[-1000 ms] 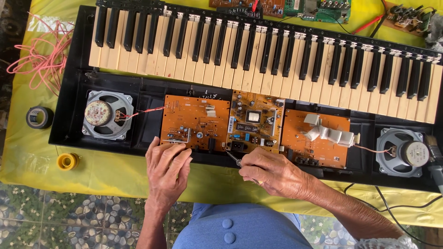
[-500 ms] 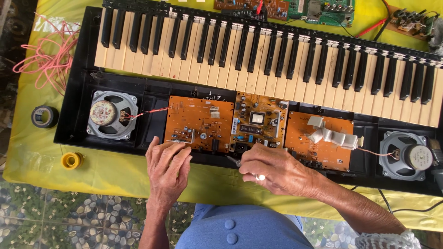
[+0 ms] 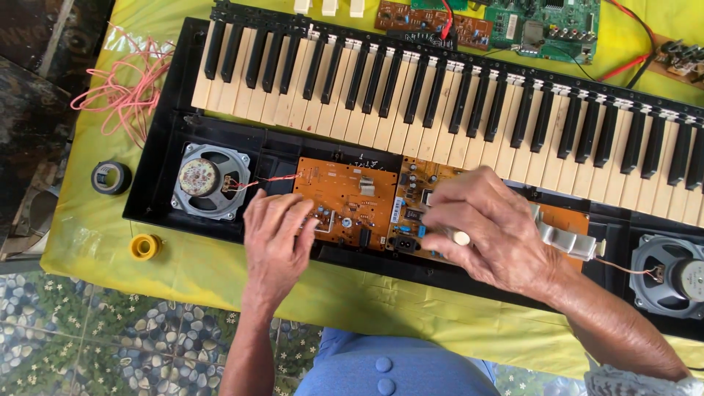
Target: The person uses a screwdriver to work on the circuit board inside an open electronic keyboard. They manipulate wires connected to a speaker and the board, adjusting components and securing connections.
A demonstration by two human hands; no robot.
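Note:
An opened electronic keyboard (image 3: 440,95) lies on a yellow cloth, with orange circuit boards exposed below its keys. My left hand (image 3: 275,238) rests with its fingertips on the lower left edge of the left orange board (image 3: 352,194). Over the middle board (image 3: 409,220), my right hand (image 3: 491,227) is closed around a thin tool whose pale handle end (image 3: 460,237) shows between the fingers. The tool's tip is hidden under the hand. A third orange board (image 3: 570,218) with a grey ribbon cable lies just right of that hand.
Round speakers sit in the case at left (image 3: 209,180) and right (image 3: 671,275). A black tape roll (image 3: 111,177), a yellow spool (image 3: 145,246) and tangled pink wire (image 3: 125,81) lie at left. Loose green (image 3: 543,22) and brown (image 3: 418,18) boards lie beyond the keys.
My right hand has moved up from the case's front edge onto the middle board with the tool. My left hand stays on the left board.

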